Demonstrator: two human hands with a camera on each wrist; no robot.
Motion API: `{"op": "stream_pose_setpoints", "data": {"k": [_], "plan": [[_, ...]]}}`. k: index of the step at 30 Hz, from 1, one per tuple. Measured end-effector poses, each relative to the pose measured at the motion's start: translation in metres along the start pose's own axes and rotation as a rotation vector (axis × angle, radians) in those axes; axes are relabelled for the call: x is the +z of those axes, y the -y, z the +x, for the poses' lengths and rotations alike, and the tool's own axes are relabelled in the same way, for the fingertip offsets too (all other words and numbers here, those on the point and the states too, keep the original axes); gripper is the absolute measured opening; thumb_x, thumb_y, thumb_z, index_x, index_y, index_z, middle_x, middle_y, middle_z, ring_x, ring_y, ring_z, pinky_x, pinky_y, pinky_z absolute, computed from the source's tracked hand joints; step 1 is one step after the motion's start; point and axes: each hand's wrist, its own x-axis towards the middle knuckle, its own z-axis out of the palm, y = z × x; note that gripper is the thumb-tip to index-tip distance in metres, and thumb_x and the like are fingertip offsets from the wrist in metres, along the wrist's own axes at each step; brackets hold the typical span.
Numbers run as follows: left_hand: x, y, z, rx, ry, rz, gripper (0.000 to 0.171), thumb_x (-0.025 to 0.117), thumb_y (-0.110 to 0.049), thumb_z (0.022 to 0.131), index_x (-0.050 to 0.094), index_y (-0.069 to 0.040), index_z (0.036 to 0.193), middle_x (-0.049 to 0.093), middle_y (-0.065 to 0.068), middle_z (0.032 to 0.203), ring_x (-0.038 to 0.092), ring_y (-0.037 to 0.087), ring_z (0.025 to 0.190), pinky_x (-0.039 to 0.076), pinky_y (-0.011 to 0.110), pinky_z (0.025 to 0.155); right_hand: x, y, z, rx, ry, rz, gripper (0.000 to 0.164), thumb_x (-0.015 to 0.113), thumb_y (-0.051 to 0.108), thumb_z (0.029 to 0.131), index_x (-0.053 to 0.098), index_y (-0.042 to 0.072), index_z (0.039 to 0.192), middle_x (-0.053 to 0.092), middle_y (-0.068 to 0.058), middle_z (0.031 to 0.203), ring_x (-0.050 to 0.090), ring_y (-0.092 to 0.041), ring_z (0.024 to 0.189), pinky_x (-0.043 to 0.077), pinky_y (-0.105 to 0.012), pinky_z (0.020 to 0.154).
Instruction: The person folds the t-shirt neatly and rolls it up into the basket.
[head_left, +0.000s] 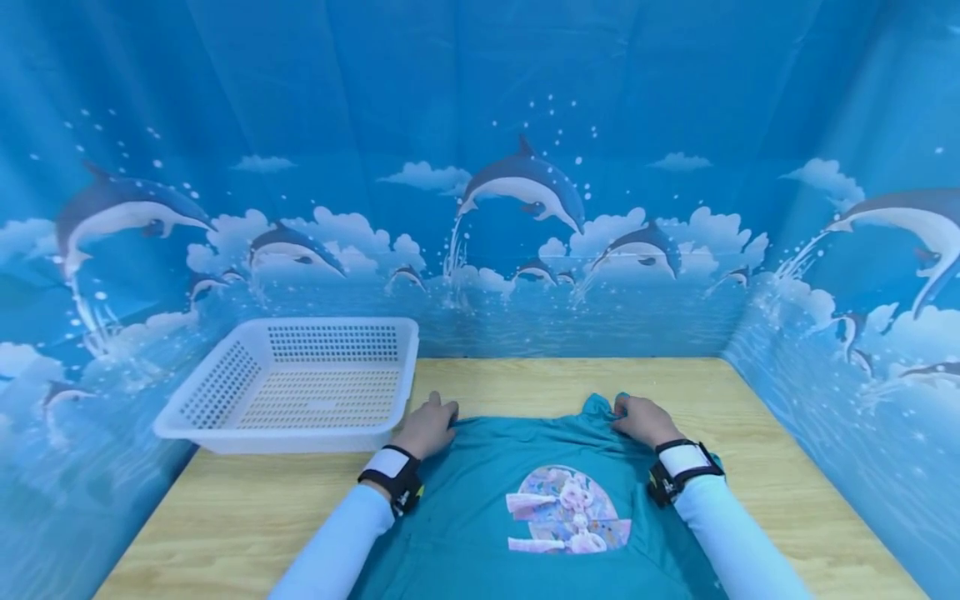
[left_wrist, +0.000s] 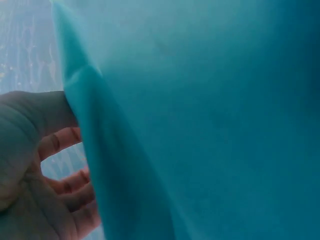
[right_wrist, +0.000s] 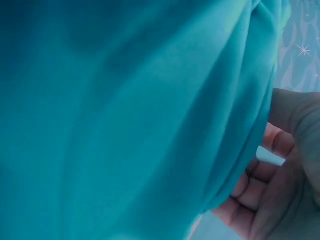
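A teal shirt (head_left: 472, 500) with a pale floral print (head_left: 573, 510) lies over the front middle of the table, its far edge between both hands. My left hand (head_left: 429, 427) pinches the left far corner. In the left wrist view, the thumb of the left hand (left_wrist: 40, 165) presses the cloth's edge, with fingers behind it. My right hand (head_left: 647, 421) grips the right far corner, where the fabric bunches up. The right wrist view shows folds of the shirt (right_wrist: 150, 115) running toward the right hand (right_wrist: 280, 170), whose fingertips are partly hidden.
A white perforated plastic basket (head_left: 322, 442) stands at the back left, close to my left hand. The wooden table (head_left: 772, 467) meets blue dolphin-print curtains (head_left: 487, 325) at the back and on both sides.
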Motion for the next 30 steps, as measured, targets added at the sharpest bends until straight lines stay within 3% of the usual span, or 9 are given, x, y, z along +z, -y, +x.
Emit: {"op": "stream_pose_setpoints", "data": {"k": [2,6,9,12,15,18,21,25,30], "plan": [[-0.001,-0.001,-0.001,0.024,-0.034,0.024,0.008,0.068,-0.015,0.084,0.061,-0.011,0.086,0.048,0.010,0.093,0.047,0.021,0.078,0.041,0.034,0.064,-0.001,0.001,-0.002,-0.019,-0.049,-0.023,0.017,0.064,0.016,0.087,0.053,0.009,0.075,0.046,-0.010,0.072,0.041,-0.023,0.063,0.032,-0.033,0.056],[-0.006,-0.006,-0.006,0.083,-0.075,0.096,0.015,0.073,-0.014,0.080,0.058,-0.014,0.076,0.051,0.004,0.088,0.043,0.020,0.081,0.039,0.034,0.069,-0.002,0.003,-0.006,-0.124,-0.206,-0.115,0.031,0.066,0.017,0.080,0.044,0.014,0.059,0.056,-0.022,0.101,0.051,-0.038,0.093,0.040,-0.048,0.072],[-0.014,-0.011,-0.012,0.121,-0.081,0.102,0.018,0.073,-0.015,0.079,0.056,-0.015,0.074,0.055,0.000,0.080,0.045,0.018,0.076,0.039,0.033,0.067,-0.005,0.003,-0.007,-0.208,-0.292,-0.106,0.037,0.063,0.014,0.080,0.035,0.016,0.056,0.059,-0.017,0.084,0.054,-0.035,0.085,0.034,-0.056,0.085],[-0.023,-0.015,-0.018,0.159,-0.105,0.076,0.018,0.072,-0.013,0.080,0.056,-0.015,0.072,0.055,-0.002,0.070,0.048,0.015,0.068,0.040,0.031,0.064,-0.011,0.004,-0.008,-0.254,-0.317,-0.032,0.038,0.058,0.010,0.083,0.029,0.016,0.060,0.033,-0.001,0.055,0.034,-0.020,0.055,0.035,-0.049,0.081],[-0.035,-0.018,-0.023,0.183,-0.148,0.045,0.019,0.069,-0.009,0.081,0.056,-0.015,0.070,0.053,-0.003,0.065,0.048,0.013,0.062,0.040,0.029,0.058,-0.024,0.007,-0.011,-0.248,-0.296,0.066,0.034,0.054,0.006,0.085,0.029,0.015,0.064,0.019,0.004,0.057,0.020,-0.014,0.051,0.035,-0.036,0.063],[-0.046,-0.019,-0.026,0.188,-0.178,0.009,0.018,0.069,-0.007,0.081,0.057,-0.014,0.070,0.053,-0.004,0.063,0.047,0.011,0.058,0.039,0.027,0.053,-0.040,0.010,-0.015,-0.201,-0.271,0.152,0.024,0.053,0.006,0.086,0.035,0.011,0.071,0.024,0.001,0.062,0.023,-0.015,0.052,0.022,-0.030,0.052],[-0.056,-0.019,-0.027,0.186,-0.204,0.000,0.013,0.069,-0.006,0.080,0.060,-0.013,0.074,0.054,-0.004,0.066,0.046,0.010,0.060,0.039,0.025,0.054,-0.057,0.011,-0.019,-0.143,-0.252,0.189,0.009,0.054,0.008,0.088,0.045,0.007,0.090,0.042,-0.008,0.074,0.035,-0.018,0.058,0.028,-0.029,0.053],[-0.067,-0.016,-0.028,0.179,-0.252,0.001,0.013,0.067,-0.001,0.079,0.062,-0.013,0.078,0.057,-0.003,0.071,0.049,0.011,0.062,0.041,0.025,0.057,-0.077,0.010,-0.028,-0.103,-0.230,0.207,0.039,0.054,0.012,0.092,0.044,0.004,0.129,0.052,-0.023,0.111,0.049,-0.025,0.070,0.036,-0.033,0.057],[-0.076,-0.016,-0.032,0.124,-0.253,-0.040,0.013,0.065,0.001,0.082,0.065,-0.009,0.090,0.062,0.002,0.084,0.055,0.013,0.070,0.044,0.026,0.058,-0.092,0.006,-0.043,-0.170,-0.255,0.111,0.029,0.057,0.014,0.091,0.058,-0.002,0.116,0.051,-0.020,0.104,0.049,-0.025,0.076,0.038,-0.035,0.060]]}}
